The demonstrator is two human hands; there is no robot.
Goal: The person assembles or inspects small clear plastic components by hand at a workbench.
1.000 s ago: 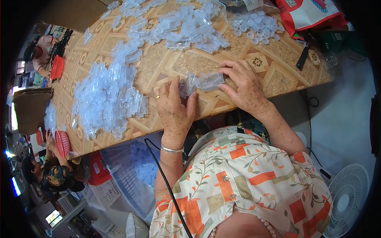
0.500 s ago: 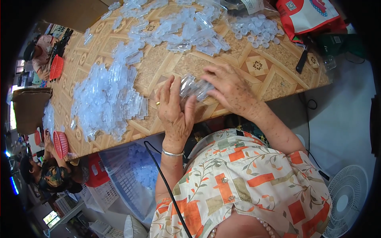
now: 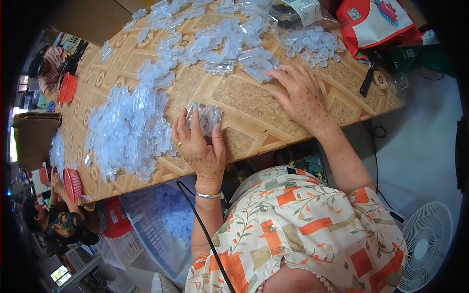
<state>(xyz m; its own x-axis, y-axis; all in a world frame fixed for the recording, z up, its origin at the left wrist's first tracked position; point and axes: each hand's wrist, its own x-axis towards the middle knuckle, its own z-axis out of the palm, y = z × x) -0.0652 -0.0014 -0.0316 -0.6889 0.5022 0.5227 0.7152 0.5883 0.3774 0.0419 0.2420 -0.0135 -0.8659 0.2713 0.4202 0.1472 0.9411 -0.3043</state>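
Far left, off the table edge, another person [image 3: 61, 222] sits low w/ a red basket [image 3: 72, 184] by them; a 2nd red basket [image 3: 67, 88] sits further up the table [image 3: 254, 105]. Next: big heap of clear plastic pieces [image 3: 124, 132] spread on the patterned top, touching nothing of mine.

My left hand [image 3: 200, 146] lies palm down near the front edge, fingers [image 3: 194, 119] stretched fwd and only slightly curled, tips resting on a small stack of clear pieces [image 3: 205, 117]. Stack lies flat on the table under my fingertips, just right of the heap. Pressed down on more than gripped; can't tell if the thumb has it from below.

Below the table, a blue crate [image 3: 161, 229] w/ more clear bits.

My right hand [image 3: 300, 95] is well apart from the left, flat & open, fingers spread, tips touching a loose clump of clear pieces [image 3: 259, 66] mid-table. Holds nothing.

Further right: bag of small round caps [image 3: 312, 41], red bag [image 3: 376, 19], white fan [image 3: 427, 244] on the floor.
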